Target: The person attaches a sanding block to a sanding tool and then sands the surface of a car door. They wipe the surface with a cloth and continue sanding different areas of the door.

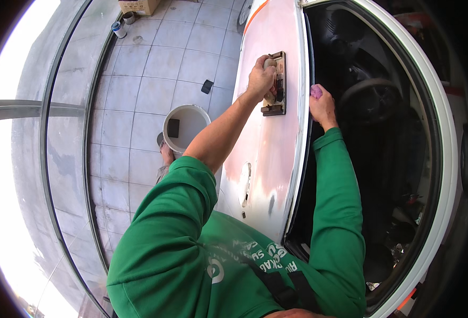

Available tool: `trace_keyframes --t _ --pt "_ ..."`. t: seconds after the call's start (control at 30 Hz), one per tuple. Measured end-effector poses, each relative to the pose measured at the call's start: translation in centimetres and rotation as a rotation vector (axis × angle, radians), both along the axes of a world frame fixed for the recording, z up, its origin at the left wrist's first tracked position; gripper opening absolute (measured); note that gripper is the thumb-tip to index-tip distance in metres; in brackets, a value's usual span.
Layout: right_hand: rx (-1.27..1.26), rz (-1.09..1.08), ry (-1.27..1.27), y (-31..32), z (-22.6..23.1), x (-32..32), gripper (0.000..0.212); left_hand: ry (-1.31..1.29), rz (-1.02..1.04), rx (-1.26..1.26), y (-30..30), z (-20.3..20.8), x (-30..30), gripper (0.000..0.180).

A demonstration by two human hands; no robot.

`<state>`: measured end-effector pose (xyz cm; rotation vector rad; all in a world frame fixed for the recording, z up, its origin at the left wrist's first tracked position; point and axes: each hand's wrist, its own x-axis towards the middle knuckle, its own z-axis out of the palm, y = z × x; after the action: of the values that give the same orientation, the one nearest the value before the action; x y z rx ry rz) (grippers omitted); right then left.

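My left hand point(262, 78) is closed around the rounded grip of a long hand sanding block point(281, 74). The block lies on the upper part of a white car door point(263, 138), whose paint shows pinkish, sanded-looking patches. Just inside the open window, my right hand point(324, 107) is closed on a small pink-purple wad point(316, 91), perhaps a sponge or cloth. Its fingers are partly hidden, and it is close to the window's edge. Below the block on the door is an elongated handle recess point(246, 183).
A white bucket point(194, 121) with a dark pad point(173, 128) inside stands on the tiled floor point(152, 127), near my foot point(166, 153). Another dark pad point(207, 86) lies beyond it. Farther off are a can point(118, 29), a dark cup point(129, 18) and a cardboard box point(138, 6). Inside the car is a steering wheel point(369, 84).
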<state>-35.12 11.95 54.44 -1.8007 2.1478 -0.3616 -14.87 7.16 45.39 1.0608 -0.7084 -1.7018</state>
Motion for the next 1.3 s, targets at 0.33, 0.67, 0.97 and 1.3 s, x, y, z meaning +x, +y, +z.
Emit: trace_keyframes --t 0.33,0.67,0.97,1.3 --pt "-0.009 -0.062 0.05 1.5 -0.6 -1.6 0.034 0.035 -0.036 0.096 11.9 3.0 -0.4 0.057" --pt "-0.003 -0.078 -0.002 1.8 -1.4 -2.2 0.027 -0.014 -0.086 0.031 18.9 0.6 0.7 0.055" --pt "-0.13 0.012 0.042 0.6 -2.1 -2.2 0.022 -0.04 -0.047 -0.02 0.8 4.5 -1.9 0.056" --pt "-0.044 -0.097 -0.038 1.8 0.6 0.1 0.026 0.038 -0.027 0.039 11.9 3.5 -0.3 0.054"
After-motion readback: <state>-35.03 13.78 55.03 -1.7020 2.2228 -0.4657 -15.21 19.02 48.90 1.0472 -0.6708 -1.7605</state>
